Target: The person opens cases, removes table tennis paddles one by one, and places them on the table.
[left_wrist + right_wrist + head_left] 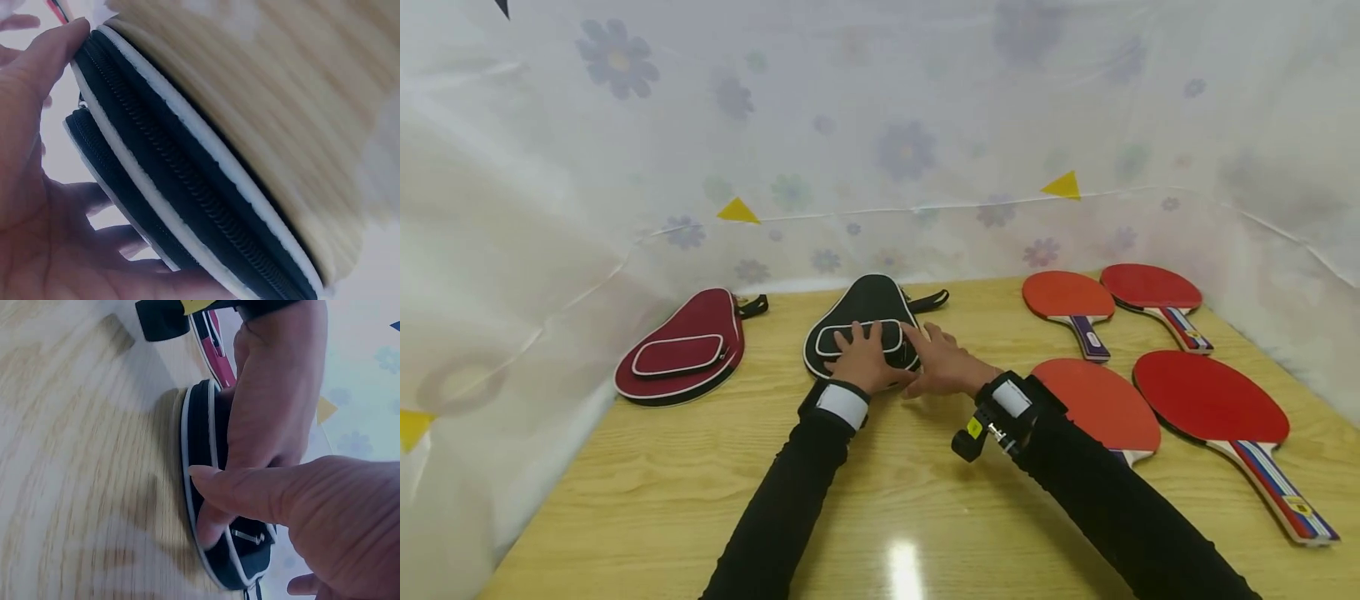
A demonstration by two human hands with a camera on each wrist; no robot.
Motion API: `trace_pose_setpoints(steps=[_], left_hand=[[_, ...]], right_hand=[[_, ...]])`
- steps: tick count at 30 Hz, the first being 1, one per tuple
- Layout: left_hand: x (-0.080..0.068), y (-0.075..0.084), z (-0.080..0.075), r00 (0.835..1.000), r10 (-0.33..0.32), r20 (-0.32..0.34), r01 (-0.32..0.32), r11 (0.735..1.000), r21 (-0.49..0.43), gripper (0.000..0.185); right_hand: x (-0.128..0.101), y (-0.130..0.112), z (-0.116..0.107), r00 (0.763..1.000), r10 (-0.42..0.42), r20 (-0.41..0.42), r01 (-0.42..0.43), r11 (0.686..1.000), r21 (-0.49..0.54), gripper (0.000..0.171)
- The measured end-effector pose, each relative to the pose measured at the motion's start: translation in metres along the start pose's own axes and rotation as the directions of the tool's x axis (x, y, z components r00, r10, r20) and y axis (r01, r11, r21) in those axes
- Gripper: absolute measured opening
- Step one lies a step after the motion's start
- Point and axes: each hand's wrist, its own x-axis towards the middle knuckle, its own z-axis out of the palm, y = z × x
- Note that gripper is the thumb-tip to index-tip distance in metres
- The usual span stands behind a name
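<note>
A black paddle case point(868, 300) with white piping lies flat on the wooden table point(887, 500), at the middle back. My left hand point(863, 360) lies on top of its front pocket, fingers spread over it. In the left wrist view the case's zipped edge point(187, 187) runs past the left hand point(31, 219), whose thumb touches the rim. My right hand point(943, 362) reaches in from the right, its straight fingers touching the case's right side. In the right wrist view the right hand's thumb point(281, 494) points at the case point(197, 425) near a metal zip pull point(247, 536).
A dark red case point(681, 350) lies at the left. At the right lie several red paddles: two at the back point(1067, 296) point(1150, 287) and two nearer point(1101, 400) point(1210, 396). A flowered white sheet point(880, 125) walls the table's back and sides.
</note>
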Motion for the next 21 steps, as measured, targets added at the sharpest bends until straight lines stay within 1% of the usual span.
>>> trace_pose_setpoints(steps=[3, 4, 8, 14, 21], left_hand=[[0.002, -0.009, -0.003, 1.000, -0.003, -0.005, 0.002, 1.000, -0.010, 0.107], [0.003, -0.013, -0.002, 1.000, 0.005, -0.018, -0.005, 1.000, -0.004, 0.109], [0.002, -0.021, -0.006, 1.000, 0.007, -0.013, -0.007, 1.000, -0.008, 0.108], [-0.007, -0.023, -0.014, 1.000, -0.004, -0.002, 0.004, 1.000, -0.007, 0.104], [-0.008, -0.025, -0.014, 1.000, 0.002, -0.009, -0.002, 1.000, 0.003, 0.105]], right_hand=[[0.000, 0.001, 0.001, 1.000, 0.017, -0.012, -0.017, 1.000, -0.017, 0.103], [0.000, 0.001, 0.001, 1.000, 0.023, -0.019, -0.023, 0.999, -0.026, 0.103], [0.002, 0.005, 0.003, 0.999, 0.034, -0.038, -0.036, 0.998, -0.060, 0.102], [0.003, 0.006, 0.006, 0.998, 0.036, -0.048, -0.039, 0.997, -0.073, 0.102], [0.002, 0.003, 0.008, 0.997, 0.049, -0.055, -0.052, 0.996, -0.068, 0.100]])
